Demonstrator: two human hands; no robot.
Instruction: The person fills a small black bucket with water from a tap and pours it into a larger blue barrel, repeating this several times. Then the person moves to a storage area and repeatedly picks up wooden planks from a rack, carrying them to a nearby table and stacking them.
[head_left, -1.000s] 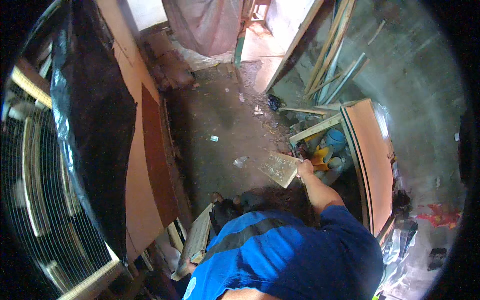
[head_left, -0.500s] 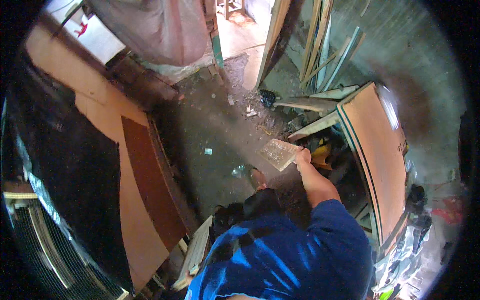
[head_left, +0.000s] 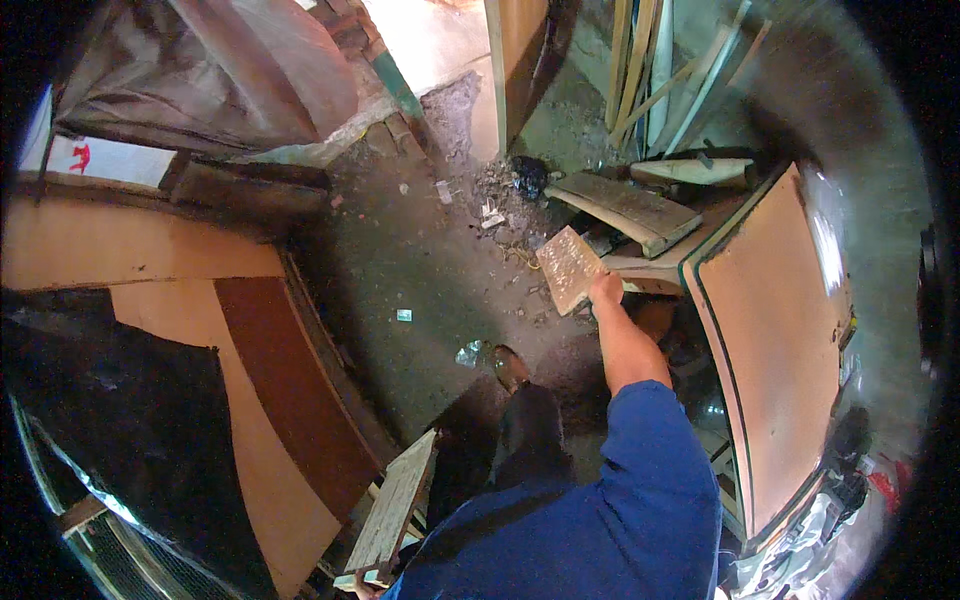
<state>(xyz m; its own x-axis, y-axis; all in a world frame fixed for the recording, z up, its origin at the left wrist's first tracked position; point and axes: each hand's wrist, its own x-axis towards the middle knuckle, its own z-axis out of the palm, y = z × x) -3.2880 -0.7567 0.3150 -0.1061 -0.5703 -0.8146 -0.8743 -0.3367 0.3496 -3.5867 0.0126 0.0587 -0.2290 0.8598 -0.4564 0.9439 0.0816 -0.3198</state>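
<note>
Fingers [head_left: 602, 284] of the right hand [head_left: 608, 291] grip the board [head_left: 570, 266] by its right edge; it juts left of them. Left hand [head_left: 367, 591], mostly hidden, is at the plank [head_left: 393, 510]'s near end, grip unclear. Any print on the floor [head_left: 375, 250] scrap [head_left: 404, 315] is illegible.

We're up on the head, wide fisheye facing down past the right hand [head_left: 605, 288] to the floor [head_left: 430, 270], dark rim seemingly unreadable.

Holding one speckled slab [head_left: 572, 268] in the right hand [head_left: 606, 290], one long wooden piece [head_left: 392, 505] in the left hand [head_left: 367, 592]. Beyond the right grip, one black bundle [head_left: 528, 177]. Left of that grip, one shoe [head_left: 510, 368], one pale card [head_left: 404, 315].
</note>
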